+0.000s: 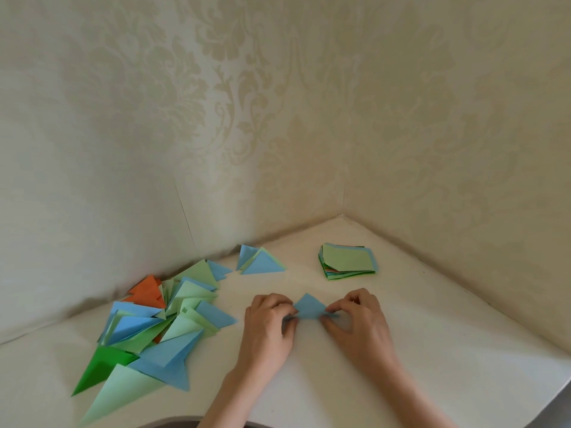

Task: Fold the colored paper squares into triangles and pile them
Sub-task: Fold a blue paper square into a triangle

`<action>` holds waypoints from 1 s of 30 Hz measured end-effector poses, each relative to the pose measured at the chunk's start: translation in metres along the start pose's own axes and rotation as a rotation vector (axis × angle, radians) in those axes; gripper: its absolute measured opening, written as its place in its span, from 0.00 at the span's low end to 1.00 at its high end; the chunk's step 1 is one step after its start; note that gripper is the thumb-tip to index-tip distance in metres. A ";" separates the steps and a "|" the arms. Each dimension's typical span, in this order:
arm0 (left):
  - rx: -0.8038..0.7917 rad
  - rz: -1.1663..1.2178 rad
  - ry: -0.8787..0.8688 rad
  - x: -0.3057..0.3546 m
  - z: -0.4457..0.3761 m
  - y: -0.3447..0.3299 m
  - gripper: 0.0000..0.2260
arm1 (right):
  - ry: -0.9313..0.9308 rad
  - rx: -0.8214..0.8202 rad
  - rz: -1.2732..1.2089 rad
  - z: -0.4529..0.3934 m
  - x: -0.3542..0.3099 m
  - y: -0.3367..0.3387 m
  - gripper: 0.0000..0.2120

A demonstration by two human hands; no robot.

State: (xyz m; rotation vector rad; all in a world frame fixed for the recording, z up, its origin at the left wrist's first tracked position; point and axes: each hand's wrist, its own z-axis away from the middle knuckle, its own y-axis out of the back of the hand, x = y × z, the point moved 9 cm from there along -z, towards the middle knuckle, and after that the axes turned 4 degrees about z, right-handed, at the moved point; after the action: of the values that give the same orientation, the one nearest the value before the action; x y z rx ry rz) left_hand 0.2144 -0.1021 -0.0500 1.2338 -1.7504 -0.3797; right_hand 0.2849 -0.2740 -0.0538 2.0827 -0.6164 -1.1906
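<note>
A blue paper [309, 307], folded into a triangle with its point away from me, lies on the white table [401, 350] between my hands. My left hand [272, 322] pinches its left corner and my right hand [358, 319] pinches its right corner. To the left spreads a loose pile of folded triangles [160, 322] in blue, light green, dark green and orange. At the back right sits a stack of unfolded squares [347, 261] with a light green sheet on top.
Two more blue and green triangles [259, 261] lie near the wall behind the pile. Patterned cream walls [278, 118] close the table in a corner at the back. The table's front edge curves just below my forearms.
</note>
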 end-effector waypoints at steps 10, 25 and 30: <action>0.095 -0.074 0.083 0.001 -0.004 0.000 0.10 | -0.103 -0.038 0.027 -0.005 0.005 -0.005 0.10; 0.080 0.061 0.288 -0.008 -0.012 -0.010 0.13 | -0.053 0.058 0.211 -0.007 0.002 -0.008 0.11; -0.019 0.229 0.344 -0.022 -0.015 -0.010 0.12 | -0.048 0.040 0.143 -0.008 0.004 -0.009 0.08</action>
State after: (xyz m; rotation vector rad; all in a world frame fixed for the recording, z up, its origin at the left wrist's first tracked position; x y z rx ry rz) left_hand 0.2345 -0.0838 -0.0604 1.0032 -1.5629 -0.0444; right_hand 0.2942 -0.2687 -0.0596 2.0103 -0.8037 -1.1584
